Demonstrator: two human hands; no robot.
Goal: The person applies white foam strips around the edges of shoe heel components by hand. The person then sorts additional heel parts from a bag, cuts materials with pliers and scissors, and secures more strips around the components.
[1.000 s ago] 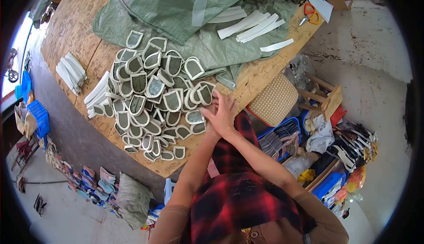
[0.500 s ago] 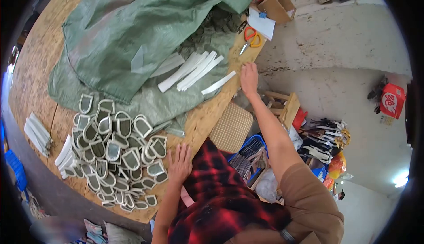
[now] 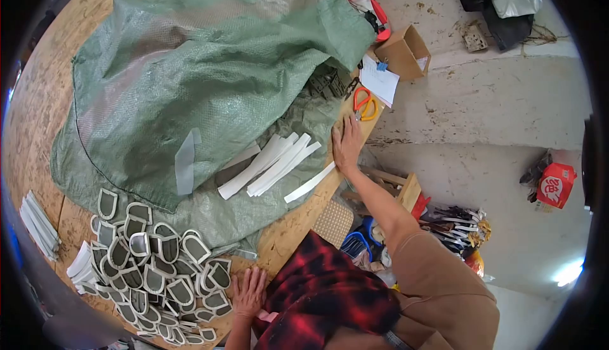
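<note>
My left hand (image 3: 248, 291) rests flat on the table's edge, fingers apart, beside a heap of D-shaped grey-green pieces with pale rims (image 3: 181, 290). It holds nothing. Further along the same edge, my right hand (image 3: 346, 146) lies palm down with fingers spread, also holding nothing. Just beyond its fingertips are scissors (image 3: 365, 104) with one orange and one yellow handle; their blades are mostly hidden near the hand. A single white strip (image 3: 309, 182) reaches almost to my right hand. More white strips (image 3: 273, 165) lie in a loose bunch on a green woven sack (image 3: 190, 90).
White strips (image 3: 39, 226) are stacked at the table's far left. Papers with a blue clip (image 3: 379, 82) and a cardboard box (image 3: 404, 52) sit past the scissors. A woven-top stool (image 3: 333, 223) stands against the table edge, and a wooden frame (image 3: 408, 191) is beside it.
My right hand has gone from curled at the table edge to flat on the tabletop, closer to the scissors. My left hand stays beside the heap. The camera view has tilted, shifting the table lower.
</note>
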